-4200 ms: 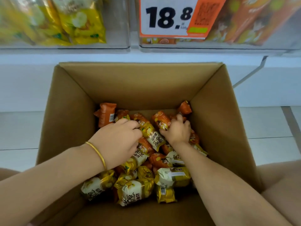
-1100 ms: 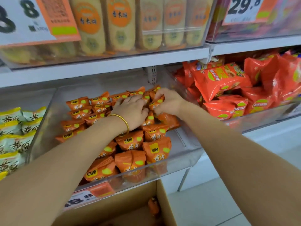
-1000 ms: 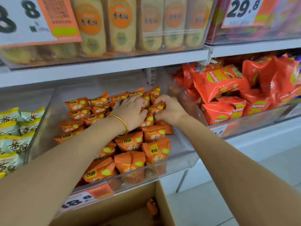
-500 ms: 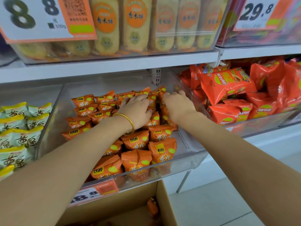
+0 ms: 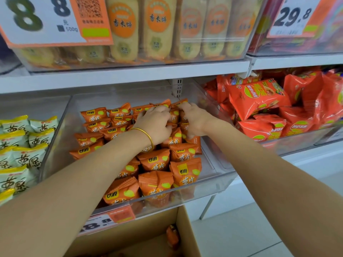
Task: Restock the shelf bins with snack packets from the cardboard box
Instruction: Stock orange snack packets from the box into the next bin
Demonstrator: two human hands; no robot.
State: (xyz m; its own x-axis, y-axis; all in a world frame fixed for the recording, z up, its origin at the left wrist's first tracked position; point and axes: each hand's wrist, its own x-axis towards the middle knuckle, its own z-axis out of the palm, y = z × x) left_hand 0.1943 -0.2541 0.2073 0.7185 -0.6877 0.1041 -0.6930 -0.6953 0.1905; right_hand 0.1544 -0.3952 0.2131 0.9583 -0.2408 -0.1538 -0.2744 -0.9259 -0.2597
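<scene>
Head view is losing the fingers [image 5: 161,110] of the left hand [image 5: 155,125] as they are curling down among the orange snack packets [image 5: 156,160] in the clear bin [image 5: 219,182], so I cannot tell whether they are pinching one. The right hand [image 5: 194,121], just beside, is curling its fingers and thumb round packets at the back right. The cardboard box [image 5: 185,229] is sitting below the bin, cut off at the bottom edge, with one orange packet [image 5: 172,236] showing inside, while neighbouring bins [image 5: 297,143] are holding yellow-green packets [image 5: 16,156] and red chip bags [image 5: 259,97].
</scene>
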